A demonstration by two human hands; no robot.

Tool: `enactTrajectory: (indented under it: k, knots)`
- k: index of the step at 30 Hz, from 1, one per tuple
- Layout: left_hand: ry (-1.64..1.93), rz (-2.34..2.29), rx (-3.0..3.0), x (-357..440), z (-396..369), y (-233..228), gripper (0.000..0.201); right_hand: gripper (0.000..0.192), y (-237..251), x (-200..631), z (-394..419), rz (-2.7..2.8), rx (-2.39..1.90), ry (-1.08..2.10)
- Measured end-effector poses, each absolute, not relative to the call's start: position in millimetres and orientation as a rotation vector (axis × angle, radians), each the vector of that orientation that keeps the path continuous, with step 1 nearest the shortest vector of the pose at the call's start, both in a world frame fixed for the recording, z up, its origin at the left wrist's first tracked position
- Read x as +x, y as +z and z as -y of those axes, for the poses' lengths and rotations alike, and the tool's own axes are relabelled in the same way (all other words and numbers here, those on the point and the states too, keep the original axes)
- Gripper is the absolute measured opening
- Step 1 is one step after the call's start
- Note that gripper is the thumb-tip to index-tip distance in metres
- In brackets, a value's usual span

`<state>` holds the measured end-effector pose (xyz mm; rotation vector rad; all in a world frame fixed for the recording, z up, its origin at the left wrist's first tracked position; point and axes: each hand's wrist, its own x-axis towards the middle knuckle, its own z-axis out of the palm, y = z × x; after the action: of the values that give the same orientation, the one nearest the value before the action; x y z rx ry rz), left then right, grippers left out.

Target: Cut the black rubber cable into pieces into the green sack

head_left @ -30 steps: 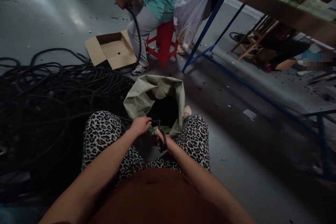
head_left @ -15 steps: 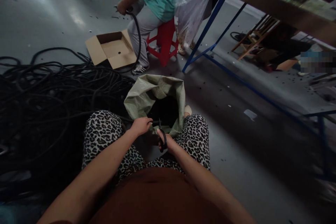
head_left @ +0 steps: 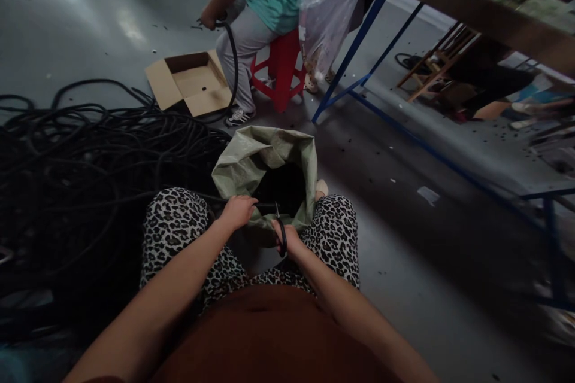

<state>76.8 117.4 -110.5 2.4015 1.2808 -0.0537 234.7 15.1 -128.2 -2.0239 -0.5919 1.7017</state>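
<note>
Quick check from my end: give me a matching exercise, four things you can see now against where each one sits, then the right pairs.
Things:
1. scissors
2. green sack
3. cardboard box
4. black hose pile

Places:
A. open on the floor beside the red stool
B. in the right hand
C. on the floor at the person's left
D. between the person's knees

Pairs: 1-B, 2-D, 3-A, 4-C

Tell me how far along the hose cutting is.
Done: cannot tell; the green sack stands open between the knees, its inside too dark to read. In hand: left hand holds a black hose at the sack's mouth, right hand holds scissors beside it. Left: a large tangle of hose lies on the floor.
</note>
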Motion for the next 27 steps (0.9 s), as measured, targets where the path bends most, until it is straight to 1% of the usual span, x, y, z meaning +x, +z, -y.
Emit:
enactTrajectory:
  k: [7, 16, 19, 23, 27]
  knots:
    - [-0.137, -1.285, 2.414, 78, -118, -113, 0.028, 0.038, -130, 232, -13, 0.599, -2.147, 1.688]
    - [-0.116, -1.368, 2.319, 77, -120, -113, 0.032, 0.036, -117, 234, -13, 0.559, -2.102, 1.69]
    - [-0.086, -1.407, 2.288, 77, -122, -113, 0.033, 0.039, -116, 236, -9, 0.543, -2.035, 1.71]
    - [-0.016, -1.446, 2.24, 77, -124, -113, 0.035, 0.047, -120, 238, -3, 0.511, -1.927, 1.765]
    - [0.032, -1.465, 2.206, 78, -126, -116, 0.036, 0.048, -118, 236, -2, 0.474, -1.871, 1.821]
